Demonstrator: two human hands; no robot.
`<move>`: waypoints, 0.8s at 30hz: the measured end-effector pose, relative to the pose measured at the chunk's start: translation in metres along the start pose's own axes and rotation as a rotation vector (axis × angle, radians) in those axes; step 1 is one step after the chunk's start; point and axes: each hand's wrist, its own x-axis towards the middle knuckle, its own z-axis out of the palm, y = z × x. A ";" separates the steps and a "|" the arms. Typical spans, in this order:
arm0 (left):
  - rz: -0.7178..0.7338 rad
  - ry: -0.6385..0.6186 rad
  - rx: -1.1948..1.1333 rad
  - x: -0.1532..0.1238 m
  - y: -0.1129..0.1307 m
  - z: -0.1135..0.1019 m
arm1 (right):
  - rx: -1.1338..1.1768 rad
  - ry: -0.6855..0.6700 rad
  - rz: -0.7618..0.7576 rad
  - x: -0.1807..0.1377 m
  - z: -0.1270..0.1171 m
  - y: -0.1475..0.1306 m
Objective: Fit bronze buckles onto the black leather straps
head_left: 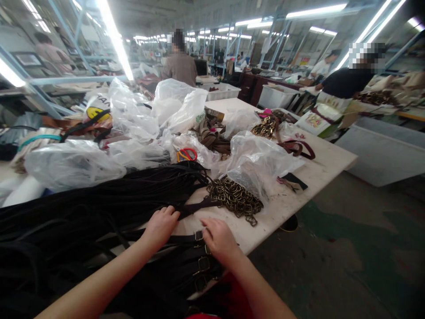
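Note:
My left hand (162, 225) is closed over a black strap (199, 206), its fingers curled on it just above the table. The strap runs right toward a heap of brass-coloured metal buckles (234, 196). My right hand (219, 239) is held close by with its fingers apart, beside a square buckle (198, 235) on the end of another strap. Nothing shows between its fingers. Below it, several buckled strap ends (203, 264) lie side by side at the table's near edge. A long pile of black straps (99, 195) covers the left side, partly hidden by my left forearm.
Clear plastic bags (259, 155) lie beside and behind the buckles. Scissors with red and orange handles (187, 154) rest among the bags. Small snips (288, 184) lie on a dark patch near the right edge of the table (318, 166). Beyond are white bins (381, 153) and other people.

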 end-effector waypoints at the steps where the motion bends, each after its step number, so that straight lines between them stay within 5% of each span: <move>1: 0.025 0.000 -0.016 -0.001 0.005 -0.003 | -0.001 0.034 0.051 -0.003 -0.007 0.008; 6: 0.104 -0.073 -0.300 -0.003 0.035 0.000 | 0.063 0.023 0.219 -0.020 -0.025 0.039; 12: 0.073 -0.113 -0.548 0.010 0.057 0.006 | 0.000 -0.052 0.278 -0.022 -0.020 0.039; 19: 0.130 -0.100 -0.602 0.025 0.075 0.001 | -0.018 -0.129 0.271 -0.022 -0.032 0.038; 24: 0.221 -0.096 -0.559 0.028 0.082 -0.002 | 0.129 -0.044 0.257 -0.022 -0.039 0.028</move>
